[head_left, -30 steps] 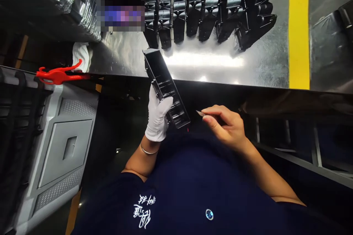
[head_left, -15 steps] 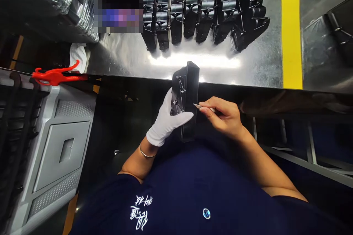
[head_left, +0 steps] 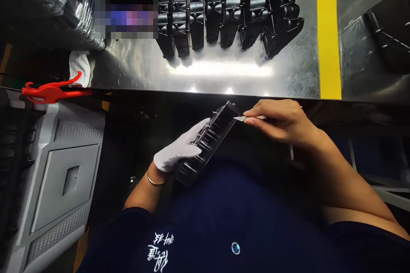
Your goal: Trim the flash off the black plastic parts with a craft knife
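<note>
My left hand [head_left: 182, 145], in a white glove, is wrapped round a black plastic part [head_left: 208, 140] held in front of my body. The part is long and hollow, with cross ribs inside, and lies tilted with its far end up to the right. In my bare right hand [head_left: 278, 119] a small craft knife [head_left: 253, 118] is pinched between thumb and fingers. Its pointed blade is at the edge of the part's far end; whether it touches I cannot tell. Several like black parts [head_left: 213, 13] stand in rows on the metal table [head_left: 134, 68].
The table's front edge runs just beyond my hands, with a yellow tape strip [head_left: 329, 34] on the right. A red tool [head_left: 53, 91] lies by a white cloth [head_left: 80, 68] at left, above a grey plastic crate [head_left: 65, 183]. Wrapped stacks [head_left: 77, 4] stand at the back left.
The black part has come down toward me and turned, so its ribbed hollow side now shows and it slants to the right. The knife has gone up and right to its far end.
</note>
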Demonstrator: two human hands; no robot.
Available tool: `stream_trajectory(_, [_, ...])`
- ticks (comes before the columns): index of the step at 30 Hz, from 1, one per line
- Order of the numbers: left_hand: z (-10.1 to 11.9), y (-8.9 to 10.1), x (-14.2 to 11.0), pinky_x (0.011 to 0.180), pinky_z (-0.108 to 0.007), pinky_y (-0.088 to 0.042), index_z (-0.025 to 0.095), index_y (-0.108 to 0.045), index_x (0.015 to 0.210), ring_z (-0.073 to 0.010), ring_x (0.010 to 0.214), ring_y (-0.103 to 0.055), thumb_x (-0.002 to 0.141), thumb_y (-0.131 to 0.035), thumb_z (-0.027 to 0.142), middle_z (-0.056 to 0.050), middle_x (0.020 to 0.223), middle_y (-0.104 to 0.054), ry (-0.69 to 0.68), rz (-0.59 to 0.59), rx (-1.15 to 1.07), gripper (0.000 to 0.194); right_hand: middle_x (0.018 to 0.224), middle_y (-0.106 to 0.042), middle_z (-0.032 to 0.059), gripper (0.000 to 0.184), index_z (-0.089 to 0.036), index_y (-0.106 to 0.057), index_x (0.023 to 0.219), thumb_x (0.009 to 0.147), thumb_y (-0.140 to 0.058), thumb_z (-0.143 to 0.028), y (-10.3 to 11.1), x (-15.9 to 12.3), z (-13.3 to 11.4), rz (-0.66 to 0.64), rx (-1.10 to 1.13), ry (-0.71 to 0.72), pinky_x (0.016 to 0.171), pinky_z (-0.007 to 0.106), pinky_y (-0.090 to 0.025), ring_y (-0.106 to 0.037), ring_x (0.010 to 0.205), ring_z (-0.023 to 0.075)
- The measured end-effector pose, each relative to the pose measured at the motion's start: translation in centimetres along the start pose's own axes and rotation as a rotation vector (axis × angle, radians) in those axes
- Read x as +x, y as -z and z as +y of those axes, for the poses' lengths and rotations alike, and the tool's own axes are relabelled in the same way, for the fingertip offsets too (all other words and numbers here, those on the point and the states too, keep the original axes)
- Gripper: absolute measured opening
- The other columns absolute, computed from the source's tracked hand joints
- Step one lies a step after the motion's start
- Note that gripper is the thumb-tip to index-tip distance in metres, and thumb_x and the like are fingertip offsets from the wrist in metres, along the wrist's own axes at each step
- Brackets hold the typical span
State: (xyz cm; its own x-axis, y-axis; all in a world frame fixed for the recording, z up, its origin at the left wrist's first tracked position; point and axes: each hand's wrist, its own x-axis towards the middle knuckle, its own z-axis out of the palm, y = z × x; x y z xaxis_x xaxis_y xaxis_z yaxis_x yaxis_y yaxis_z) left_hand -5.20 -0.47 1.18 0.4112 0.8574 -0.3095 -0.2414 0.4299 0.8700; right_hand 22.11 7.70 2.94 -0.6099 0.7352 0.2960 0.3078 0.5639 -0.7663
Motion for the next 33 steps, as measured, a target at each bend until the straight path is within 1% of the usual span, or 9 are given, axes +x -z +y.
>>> stream_trajectory(6, [-0.5, 1.2, -0.1, 0.114, -0.052, -0.036, 0.026, -0.046, 0.146, -0.0358, 0.138, -0.044, 0.072, -0.077, 0.041, -0.011, 0.153, -0.044, 0.168, -0.286, -0.015, 0.081, 0.072, -0.068, 0.0018, 0.027, -0.025, -0.073, 0.085, 0.096, -0.061, -0.048, 1.6, 0.6, 0.0, -0.222, -0.051, 0.020, 0.052, 0.029, -0.046, -0.062, 0.058, 0.0158])
stream_trajectory(8, [-0.4, 1.5, -0.1, 0.110, -0.051, -0.041, 0.026, -0.047, 0.145, -0.0351, 0.134, -0.049, 0.072, -0.075, 0.040, -0.012, 0.150, -0.047, 0.241, -0.348, -0.035, 0.079, 0.073, -0.068, 0.0025, 0.028, -0.024, -0.074, 0.086, 0.096, -0.062, -0.047, 1.8, 0.9, 0.0, -0.281, -0.052, 0.031, 0.051, 0.028, -0.046, -0.063, 0.059, 0.0153])
stream_trajectory(10, [-0.3, 1.7, -0.1, 0.094, -0.048, -0.054, 0.025, -0.045, 0.146, -0.0322, 0.111, -0.066, 0.074, -0.072, 0.040, -0.014, 0.132, -0.063, 0.364, -0.403, -0.123, 0.078, 0.074, -0.069, 0.0023, 0.027, -0.024, -0.075, 0.087, 0.095, -0.063, -0.046, 1.7, 1.0, 0.0, -0.295, -0.032, 0.047, 0.051, 0.027, -0.046, -0.063, 0.059, 0.0148])
stream_trajectory(13, [-0.3, 1.5, 0.0, 0.064, -0.041, -0.059, 0.023, -0.044, 0.146, -0.0253, 0.066, -0.072, 0.076, -0.066, 0.047, -0.013, 0.098, -0.074, 0.533, -0.501, -0.306, 0.078, 0.075, -0.070, 0.0015, 0.018, -0.024, -0.075, 0.089, 0.094, -0.067, -0.039, 1.0, 1.1, 0.2, -0.202, 0.080, 0.115, 0.052, 0.027, -0.049, -0.064, 0.060, 0.0149])
stream_trajectory(15, [-0.6, 0.9, 0.2, 0.061, -0.041, -0.059, 0.021, -0.046, 0.144, -0.0270, 0.066, -0.072, 0.075, -0.066, 0.051, -0.014, 0.099, -0.074, 0.554, -0.534, -0.331, 0.078, 0.078, -0.071, 0.0010, 0.009, -0.024, -0.074, 0.090, 0.093, -0.069, -0.032, 0.4, 0.9, 0.3, 0.041, 0.130, 0.094, 0.056, 0.028, -0.051, -0.067, 0.065, 0.0163])
stream_trajectory(17, [-0.9, 0.3, 0.4, 0.075, -0.045, -0.059, 0.022, -0.049, 0.143, -0.0327, 0.092, -0.072, 0.074, -0.069, 0.048, -0.017, 0.119, -0.070, 0.469, -0.507, -0.247, 0.076, 0.080, -0.072, 0.0009, 0.005, -0.025, -0.072, 0.090, 0.092, -0.071, -0.029, -0.1, 0.6, 0.2, 0.318, 0.083, -0.012, 0.060, 0.030, -0.053, -0.068, 0.069, 0.0179])
stream_trajectory(19, [-1.0, -0.2, 0.6, 0.096, -0.049, -0.053, 0.025, -0.050, 0.142, -0.0348, 0.121, -0.061, 0.074, -0.073, 0.043, -0.014, 0.139, -0.059, 0.318, -0.414, -0.123, 0.074, 0.079, -0.071, 0.0012, 0.010, -0.024, -0.071, 0.088, 0.094, -0.068, -0.031, -0.4, 0.3, -0.1, 0.407, -0.017, -0.098, 0.061, 0.031, -0.052, -0.068, 0.067, 0.0180])
stream_trajectory(24, [-0.7, -0.1, 0.8, 0.113, -0.052, -0.038, 0.028, -0.046, 0.145, -0.0353, 0.138, -0.045, 0.071, -0.080, 0.038, -0.011, 0.149, -0.050, 0.121, -0.158, 0.060, 0.082, 0.064, -0.065, 0.0011, 0.031, -0.022, -0.065, 0.077, 0.103, -0.050, -0.032, -1.0, -0.2, -0.9, 0.229, -0.181, -0.071, 0.051, 0.029, -0.046, -0.060, 0.052, 0.0151])
stream_trajectory(33, [-1.0, -0.5, 0.6, 0.112, -0.053, -0.038, 0.029, -0.040, 0.148, -0.0363, 0.137, -0.045, 0.072, -0.080, 0.036, -0.011, 0.154, -0.043, 0.084, -0.143, 0.068, 0.086, 0.061, -0.061, 0.0004, 0.040, -0.024, -0.064, 0.078, 0.105, -0.043, -0.043, -3.1, -0.3, -1.0, 0.181, -0.232, -0.099, 0.045, 0.028, -0.038, -0.054, 0.047, 0.0135])
